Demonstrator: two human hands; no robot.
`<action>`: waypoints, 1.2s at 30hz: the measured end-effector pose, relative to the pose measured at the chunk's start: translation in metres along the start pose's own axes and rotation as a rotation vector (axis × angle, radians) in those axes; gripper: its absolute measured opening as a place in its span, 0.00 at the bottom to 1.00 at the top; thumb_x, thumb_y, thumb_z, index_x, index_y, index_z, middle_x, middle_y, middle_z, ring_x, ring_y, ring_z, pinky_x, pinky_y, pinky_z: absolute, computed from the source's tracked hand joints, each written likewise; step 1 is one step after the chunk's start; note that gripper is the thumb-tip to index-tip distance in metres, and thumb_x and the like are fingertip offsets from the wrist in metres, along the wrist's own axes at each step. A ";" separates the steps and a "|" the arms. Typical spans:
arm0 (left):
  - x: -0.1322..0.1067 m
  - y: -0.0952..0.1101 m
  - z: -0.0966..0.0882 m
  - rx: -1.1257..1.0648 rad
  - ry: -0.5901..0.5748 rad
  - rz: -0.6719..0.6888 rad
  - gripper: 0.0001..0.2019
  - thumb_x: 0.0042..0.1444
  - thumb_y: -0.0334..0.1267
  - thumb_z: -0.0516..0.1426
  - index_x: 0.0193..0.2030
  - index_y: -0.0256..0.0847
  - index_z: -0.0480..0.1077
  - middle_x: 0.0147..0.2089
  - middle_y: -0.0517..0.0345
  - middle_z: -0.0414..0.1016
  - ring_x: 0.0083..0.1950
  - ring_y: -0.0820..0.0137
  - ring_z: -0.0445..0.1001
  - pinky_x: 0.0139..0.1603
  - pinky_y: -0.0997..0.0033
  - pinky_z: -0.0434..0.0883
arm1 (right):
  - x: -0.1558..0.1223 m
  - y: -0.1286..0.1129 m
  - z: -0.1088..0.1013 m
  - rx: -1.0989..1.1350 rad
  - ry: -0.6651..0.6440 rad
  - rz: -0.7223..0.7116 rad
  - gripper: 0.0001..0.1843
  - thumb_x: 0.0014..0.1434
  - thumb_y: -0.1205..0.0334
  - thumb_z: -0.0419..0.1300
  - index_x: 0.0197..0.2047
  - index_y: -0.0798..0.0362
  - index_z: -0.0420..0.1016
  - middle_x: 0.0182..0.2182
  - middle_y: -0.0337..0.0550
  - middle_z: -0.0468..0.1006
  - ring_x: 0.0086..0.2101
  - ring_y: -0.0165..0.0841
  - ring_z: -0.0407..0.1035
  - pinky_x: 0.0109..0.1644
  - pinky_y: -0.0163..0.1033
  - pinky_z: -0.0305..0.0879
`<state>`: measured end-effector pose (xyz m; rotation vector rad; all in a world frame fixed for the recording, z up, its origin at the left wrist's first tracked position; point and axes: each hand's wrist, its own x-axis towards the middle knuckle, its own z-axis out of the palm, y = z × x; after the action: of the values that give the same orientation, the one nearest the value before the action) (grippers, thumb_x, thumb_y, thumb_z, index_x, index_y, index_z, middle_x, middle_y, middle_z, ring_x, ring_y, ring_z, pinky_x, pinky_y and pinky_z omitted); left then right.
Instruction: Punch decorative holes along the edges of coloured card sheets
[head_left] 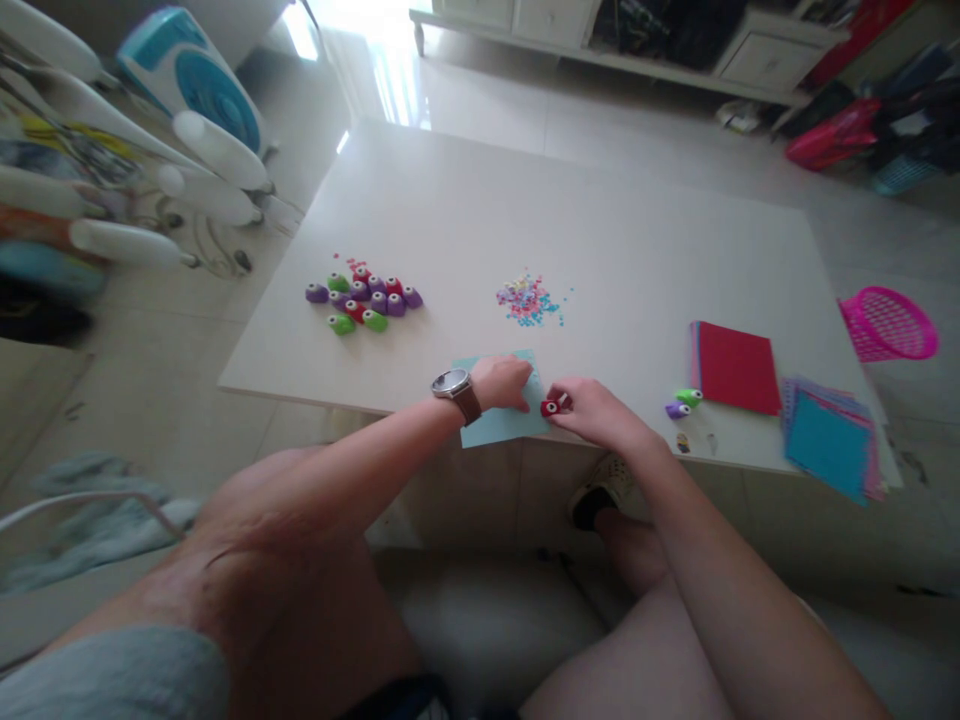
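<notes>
A light blue sheet of paper lies at the table's front edge, its near part reaching past the edge. My left hand, with a watch on the wrist, is on the sheet and holds it, fingers bent near its right side. My right hand is closed around a small red craft punch with a white round button. The punch sits at the sheet's right edge; whether paper is inside its slot is hidden. Beyond the hands is a pile of tiny coloured paper cutouts.
Several purple, green and red punches are grouped at the left. On the right are a green punch, a purple punch, a red paper stack and blue-topped sheets. A pink basket stands beyond the table's right edge.
</notes>
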<state>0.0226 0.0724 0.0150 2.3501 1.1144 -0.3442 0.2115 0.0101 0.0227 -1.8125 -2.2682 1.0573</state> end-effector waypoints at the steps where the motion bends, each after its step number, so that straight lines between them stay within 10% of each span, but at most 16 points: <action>1: 0.000 0.000 0.001 0.004 0.003 0.006 0.18 0.53 0.50 0.67 0.44 0.41 0.77 0.45 0.48 0.81 0.47 0.58 0.79 0.43 0.66 0.72 | -0.001 0.000 -0.001 0.035 -0.005 0.029 0.04 0.57 0.68 0.65 0.37 0.52 0.79 0.33 0.43 0.82 0.35 0.35 0.75 0.39 0.35 0.65; 23: 0.009 -0.007 0.011 0.003 0.029 0.080 0.20 0.52 0.50 0.66 0.47 0.40 0.76 0.47 0.49 0.81 0.49 0.58 0.78 0.41 0.67 0.70 | 0.003 -0.008 -0.003 0.190 -0.019 0.143 0.05 0.61 0.63 0.64 0.37 0.51 0.82 0.33 0.41 0.83 0.34 0.33 0.75 0.38 0.35 0.66; 36: 0.006 0.005 -0.004 -0.043 -0.068 0.020 0.33 0.58 0.68 0.52 0.45 0.37 0.79 0.46 0.44 0.82 0.46 0.57 0.79 0.42 0.67 0.70 | 0.016 -0.008 0.001 0.091 0.053 0.276 0.10 0.51 0.61 0.72 0.29 0.54 0.74 0.28 0.39 0.79 0.32 0.32 0.71 0.34 0.34 0.59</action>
<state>0.0299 0.0758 0.0180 2.2935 1.0557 -0.3859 0.1989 0.0227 0.0206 -2.1302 -1.9462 1.1129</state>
